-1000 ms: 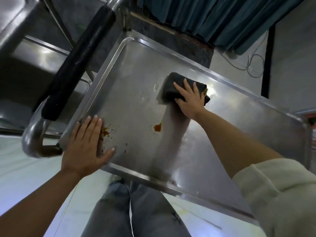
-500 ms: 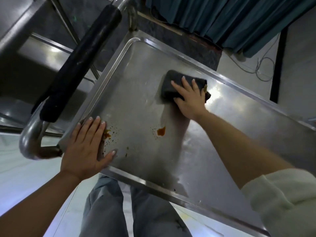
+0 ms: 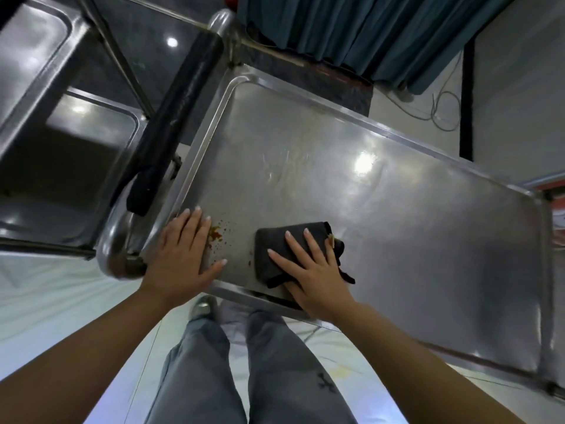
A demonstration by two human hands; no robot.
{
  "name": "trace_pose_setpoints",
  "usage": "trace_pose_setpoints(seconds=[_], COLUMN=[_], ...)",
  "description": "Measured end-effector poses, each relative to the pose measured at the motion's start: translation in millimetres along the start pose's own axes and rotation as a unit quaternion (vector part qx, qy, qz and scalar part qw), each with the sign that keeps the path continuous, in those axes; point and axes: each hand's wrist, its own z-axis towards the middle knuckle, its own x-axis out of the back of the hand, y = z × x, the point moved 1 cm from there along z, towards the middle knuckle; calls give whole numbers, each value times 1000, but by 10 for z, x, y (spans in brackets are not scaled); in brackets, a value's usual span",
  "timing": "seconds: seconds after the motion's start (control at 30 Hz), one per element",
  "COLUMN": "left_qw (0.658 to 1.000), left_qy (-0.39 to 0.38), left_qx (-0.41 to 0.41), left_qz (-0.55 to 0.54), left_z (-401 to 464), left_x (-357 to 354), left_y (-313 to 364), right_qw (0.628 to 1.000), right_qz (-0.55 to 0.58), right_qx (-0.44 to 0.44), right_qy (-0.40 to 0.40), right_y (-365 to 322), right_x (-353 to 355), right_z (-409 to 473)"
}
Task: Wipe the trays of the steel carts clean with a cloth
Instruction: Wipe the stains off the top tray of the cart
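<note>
My right hand (image 3: 318,270) presses flat, fingers straight, on the dark cloth (image 3: 293,249) near the tray (image 3: 397,191)'s near edge. My left hand (image 3: 183,249) lies flat and relaxed at the near-left corner, touching the orange stain (image 3: 216,232).

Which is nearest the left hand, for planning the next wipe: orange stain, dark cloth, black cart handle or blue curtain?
From the left hand:
1. Orange stain, at its fingertips.
2. Dark cloth, to its right.
3. Black cart handle, up left; close to the cloth's rank.
4. Blue curtain, far top.
</note>
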Motion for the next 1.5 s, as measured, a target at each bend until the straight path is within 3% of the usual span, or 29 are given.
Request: trace_pose_setpoints(seconds=[0.53,0.8,0.97,1.27,1.4,1.5], left_qw=[1000,1000,1000,1000,993,975], left_qy=[19,17,1,-17,-26,-43], left_qx=[2,11,6,-10,-65,-140], left_qz=[-6,6,5,21,96,167], left_z=[18,37,49,-9,-12,-22], left_x=[-32,-49,-35,155,419,697], left_y=[-21,-15,-19,94,85,53], right_qw=[994,986,990,999,997,990], right_qz=[51,75,61,7,23,43], right_qx=[-88,-144,-122,-34,-75,-133], right_qy=[43,33,31,4,10,27], right_y=[876,1107,820,126,-60,-183], right_x=[842,1142,981,231,-2,52], right_z=[2038,2541,2121,384,-37,144])
